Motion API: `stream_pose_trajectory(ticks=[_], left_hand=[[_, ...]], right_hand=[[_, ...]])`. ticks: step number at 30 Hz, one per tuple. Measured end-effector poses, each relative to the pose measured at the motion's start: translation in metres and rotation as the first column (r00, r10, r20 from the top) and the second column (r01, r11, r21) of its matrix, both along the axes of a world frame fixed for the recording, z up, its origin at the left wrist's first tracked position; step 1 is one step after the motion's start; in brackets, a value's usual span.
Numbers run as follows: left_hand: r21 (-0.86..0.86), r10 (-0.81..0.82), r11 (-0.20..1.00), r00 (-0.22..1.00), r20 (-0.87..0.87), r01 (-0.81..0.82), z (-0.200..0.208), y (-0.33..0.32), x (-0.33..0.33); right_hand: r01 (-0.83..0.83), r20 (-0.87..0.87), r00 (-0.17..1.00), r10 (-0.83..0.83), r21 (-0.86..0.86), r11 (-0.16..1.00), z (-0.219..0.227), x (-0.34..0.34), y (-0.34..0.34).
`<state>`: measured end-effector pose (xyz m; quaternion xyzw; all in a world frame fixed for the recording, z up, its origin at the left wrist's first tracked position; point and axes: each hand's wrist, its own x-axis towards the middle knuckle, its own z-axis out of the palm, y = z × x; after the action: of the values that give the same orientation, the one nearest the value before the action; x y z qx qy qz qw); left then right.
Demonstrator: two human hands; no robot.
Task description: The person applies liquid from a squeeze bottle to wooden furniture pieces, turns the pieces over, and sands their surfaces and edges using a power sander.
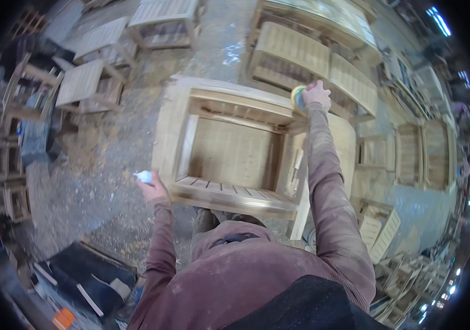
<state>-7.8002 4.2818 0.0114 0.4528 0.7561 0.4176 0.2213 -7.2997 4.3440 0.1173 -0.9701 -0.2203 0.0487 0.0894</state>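
A pale wooden furniture frame (pixel 235 91) like an open box stands in front of me, with slats along its near side and a panel inside. My left hand (pixel 155 190) is beside its near left corner, closed round a small white bottle (pixel 144 176) with a pointed tip. At the far right corner, my right hand (pixel 317 96) grips a round, yellow-edged disc-like thing (pixel 298 100). The disc-like thing is blurred and partly hidden by the fingers, so I cannot tell its exact kind or whether it touches the wood.
Slatted wooden tables (pixel 81 85) stand at the far left. More slatted pieces (pixel 290 49) are close beyond the frame. Chair-like frames (pixel 422 154) stand at the right. A dark padded sheet (pixel 89 275) lies at the lower left on the dusty floor (pixel 97 148).
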Motion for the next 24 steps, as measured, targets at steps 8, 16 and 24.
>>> stream_pose_trajectory(ticks=[8, 16, 24], left_hand=[[-0.049, -0.03, 0.998, 0.999, 0.019, 0.031, -0.009, 0.0, -0.019], [0.026, -0.055, 0.998, 0.993, 0.101, 0.052, -0.02, -0.003, -0.024], [0.189, 0.03, 0.936, 0.6, 0.8, -0.298, -0.003, 0.001, -0.062]], right_hand=[[-0.455, -0.051, 0.888, 0.456, 0.031, 0.89, -0.005, -0.169, 0.1], [-0.68, -0.024, 0.728, 0.685, 0.099, 0.727, -0.02, -0.29, 0.169], [-0.875, 0.009, 0.431, 0.902, 0.25, 0.415, -0.02, -0.413, 0.025]])
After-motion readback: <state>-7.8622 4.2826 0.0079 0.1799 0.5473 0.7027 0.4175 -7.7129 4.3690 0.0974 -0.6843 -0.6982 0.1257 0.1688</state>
